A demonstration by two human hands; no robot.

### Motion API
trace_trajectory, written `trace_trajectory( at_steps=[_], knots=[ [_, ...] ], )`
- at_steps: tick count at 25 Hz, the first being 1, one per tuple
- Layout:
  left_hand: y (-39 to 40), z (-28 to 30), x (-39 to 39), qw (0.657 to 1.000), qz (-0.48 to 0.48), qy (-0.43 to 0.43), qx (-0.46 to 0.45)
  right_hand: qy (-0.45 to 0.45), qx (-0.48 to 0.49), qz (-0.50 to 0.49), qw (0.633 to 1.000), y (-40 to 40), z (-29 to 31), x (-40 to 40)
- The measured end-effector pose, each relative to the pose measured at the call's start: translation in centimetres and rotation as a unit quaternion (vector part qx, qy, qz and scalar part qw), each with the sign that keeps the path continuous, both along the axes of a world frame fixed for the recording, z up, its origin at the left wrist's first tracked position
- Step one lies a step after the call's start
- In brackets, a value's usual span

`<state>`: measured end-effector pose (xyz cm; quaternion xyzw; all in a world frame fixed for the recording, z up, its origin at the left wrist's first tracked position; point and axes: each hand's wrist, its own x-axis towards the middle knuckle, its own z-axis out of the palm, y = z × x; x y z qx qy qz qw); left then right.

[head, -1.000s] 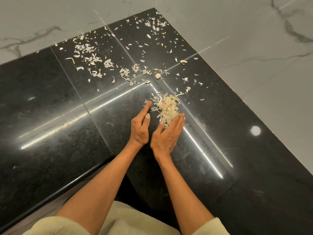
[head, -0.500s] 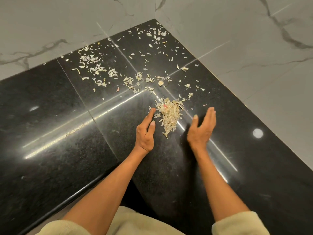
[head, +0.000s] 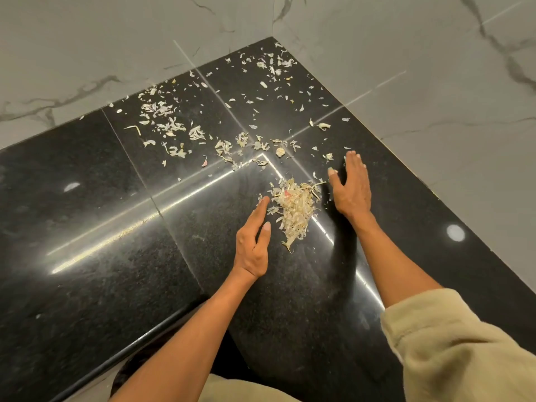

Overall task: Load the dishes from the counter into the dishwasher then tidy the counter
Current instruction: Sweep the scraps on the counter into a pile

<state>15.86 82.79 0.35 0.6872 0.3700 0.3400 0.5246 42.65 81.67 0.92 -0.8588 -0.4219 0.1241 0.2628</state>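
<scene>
Right sleeve [head: 464, 349] cut by frame edge, far scraps [head: 272, 66] too small to identify

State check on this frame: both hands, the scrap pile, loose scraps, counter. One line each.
Left hand: open, edge-on on the counter, left of the pile.
Right hand: open, fingers straight, right of the pile, among loose scraps.
Pile: heaped between the hands.
Loose scraps: scattered toward the back corner, not gathered.
Counter: glossy black, littered at the back.
</scene>
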Motion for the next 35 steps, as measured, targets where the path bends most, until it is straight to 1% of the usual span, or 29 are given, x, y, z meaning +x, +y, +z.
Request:
trace_trajectory(
  at_steps=[5, 8, 10, 12, 14, 15, 19, 22, 23, 24, 27, 29, 30, 32, 34, 35],
  knots=[
    [0.0, -0.1, 0.5, 0.999, 0.020, 0.020, 0.024, 0.031, 0.030, 0.133, 0.990, -1.7, -0.1, -7.1],
    [0.0, -0.2, 0.5, 0.999, 0.015, 0.020, 0.038, 0.106, 0.073, 0.167, 0.978, -4.3, 0.0, -10.7],
    [0.1, -0.2, 0.5, 0.999, 0.009, 0.020, 0.045, 0.106, 0.128, 0.128, 0.978, -6.0, -0.1, -11.8],
    [0.2, -0.4, 0.5, 0.999, 0.007, 0.020, 0.042, 0.085, 0.159, 0.010, 0.984, -7.5, -0.5, -12.3],
    [0.2, -0.5, 0.4, 0.999, 0.002, 0.012, 0.034, 0.095, 0.139, -0.096, 0.981, -7.9, -0.5, -13.2],
    [0.2, -0.5, 0.4, 1.000, -0.002, 0.009, 0.025, 0.097, 0.121, -0.114, 0.981, -7.6, -0.5, -13.7],
    [0.5, -0.2, -0.2, 0.999, -0.028, -0.030, -0.028, 0.051, 0.067, -0.085, 0.993, -3.9, -0.8, -16.6],
    [1.2, 0.5, -0.9, 0.994, -0.059, -0.053, -0.074, 0.055, 0.069, -0.086, 0.992, -1.8, -0.8, -17.6],
    [1.4, 0.8, -1.2, 0.993, -0.069, -0.054, -0.084, 0.043, 0.075, -0.081, 0.993, -1.5, -0.6, -17.8],
    [1.9, 1.2, -1.8, 0.992, -0.073, -0.054, -0.090, 0.012, 0.079, -0.073, 0.994, -1.0, -0.3, -18.3],
    [4.8, 2.0, -4.8, 0.994, -0.037, -0.055, -0.092, -0.108, 0.062, -0.033, 0.992, 2.0, 1.0, -20.9],
    [7.5, 2.0, -7.5, 0.996, -0.001, -0.058, -0.068, -0.148, 0.024, 0.015, 0.989, 5.2, 1.7, -23.3],
    [9.1, 1.8, -8.9, 0.997, 0.020, -0.053, -0.058, -0.151, 0.004, 0.051, 0.987, 7.0, 1.8, -24.6],
    [12.0, 1.5, -11.7, 0.995, 0.082, -0.032, -0.053, -0.148, -0.034, 0.159, 0.976, 10.3, 1.5, -27.2],
    [15.1, 1.2, -14.6, 0.988, 0.147, -0.010, -0.054, -0.148, -0.066, 0.271, 0.949, 13.4, 0.7, -30.4],
    [16.6, 1.0, -15.9, 0.985, 0.166, 0.002, -0.050, -0.146, -0.082, 0.309, 0.936, 14.5, 0.4, -31.8]
  ],
)
